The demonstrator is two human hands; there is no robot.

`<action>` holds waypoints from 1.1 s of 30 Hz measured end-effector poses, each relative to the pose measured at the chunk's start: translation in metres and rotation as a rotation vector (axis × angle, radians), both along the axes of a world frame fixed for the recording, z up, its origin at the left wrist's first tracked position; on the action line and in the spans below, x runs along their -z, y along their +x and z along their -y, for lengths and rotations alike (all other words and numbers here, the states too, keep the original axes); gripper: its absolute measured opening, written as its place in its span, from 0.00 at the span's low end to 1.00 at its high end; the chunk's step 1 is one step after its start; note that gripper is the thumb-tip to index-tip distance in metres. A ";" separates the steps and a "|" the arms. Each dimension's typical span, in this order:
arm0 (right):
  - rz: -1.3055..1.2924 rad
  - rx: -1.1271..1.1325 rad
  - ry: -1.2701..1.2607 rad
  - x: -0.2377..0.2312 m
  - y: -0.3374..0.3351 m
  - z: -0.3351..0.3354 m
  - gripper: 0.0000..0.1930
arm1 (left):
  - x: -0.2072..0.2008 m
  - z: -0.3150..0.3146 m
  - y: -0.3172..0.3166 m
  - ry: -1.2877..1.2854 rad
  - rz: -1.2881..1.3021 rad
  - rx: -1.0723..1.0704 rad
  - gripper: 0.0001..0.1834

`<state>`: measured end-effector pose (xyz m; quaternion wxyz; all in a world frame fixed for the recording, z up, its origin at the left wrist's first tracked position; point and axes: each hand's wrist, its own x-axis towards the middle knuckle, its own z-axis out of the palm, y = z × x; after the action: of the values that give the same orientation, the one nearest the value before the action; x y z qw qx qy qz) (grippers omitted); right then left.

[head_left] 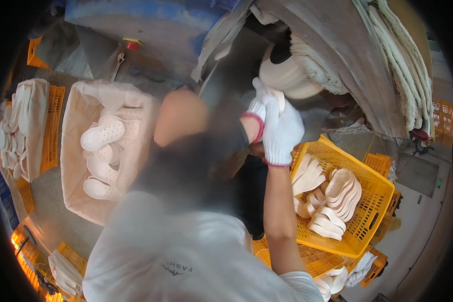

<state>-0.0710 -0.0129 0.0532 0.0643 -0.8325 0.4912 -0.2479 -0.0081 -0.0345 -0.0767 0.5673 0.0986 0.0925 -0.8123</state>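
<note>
While both gloved hands keep a closed grip on it, the pale shoe sole lies lengthwise up-right against the buffing wheel.

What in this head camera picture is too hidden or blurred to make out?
- Left hand: mostly behind the right hand; its grip unclear.
- Shoe sole at the buffing wheel: partly covered by the gloves.
- Left forearm: blurred.
- Yellow crate of soles: near side hidden by the right arm.
</note>
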 end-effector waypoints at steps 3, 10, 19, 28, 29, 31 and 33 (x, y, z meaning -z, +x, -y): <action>0.190 0.079 0.038 -0.007 -0.019 -0.047 0.10 | -0.048 -0.025 -0.003 0.195 0.144 -0.183 0.30; 0.366 -0.083 0.377 -0.008 -0.126 -0.156 0.20 | -0.082 -0.084 -0.006 0.030 0.452 -0.080 0.48; -0.079 -0.184 0.180 -0.027 -0.076 -0.099 0.24 | -0.091 -0.040 0.002 0.275 -0.010 0.073 0.56; 0.213 0.076 0.510 -0.031 -0.097 -0.174 0.25 | -0.080 -0.081 -0.013 0.172 0.459 -0.225 0.41; 0.311 -0.001 0.432 -0.035 -0.091 -0.174 0.24 | -0.077 -0.079 -0.012 0.063 0.716 -0.240 0.33; 0.297 0.087 0.445 -0.041 -0.070 -0.147 0.16 | -0.071 -0.071 0.001 -0.148 1.555 -0.275 0.20; 0.357 0.034 0.539 -0.040 -0.044 -0.090 0.18 | -0.068 -0.035 0.020 -0.280 2.333 -0.050 0.12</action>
<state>-0.1155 0.0766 0.0933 0.3635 -0.7206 0.5339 -0.2522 0.0116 0.0007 -0.0091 0.3301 0.7180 -0.5713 -0.2218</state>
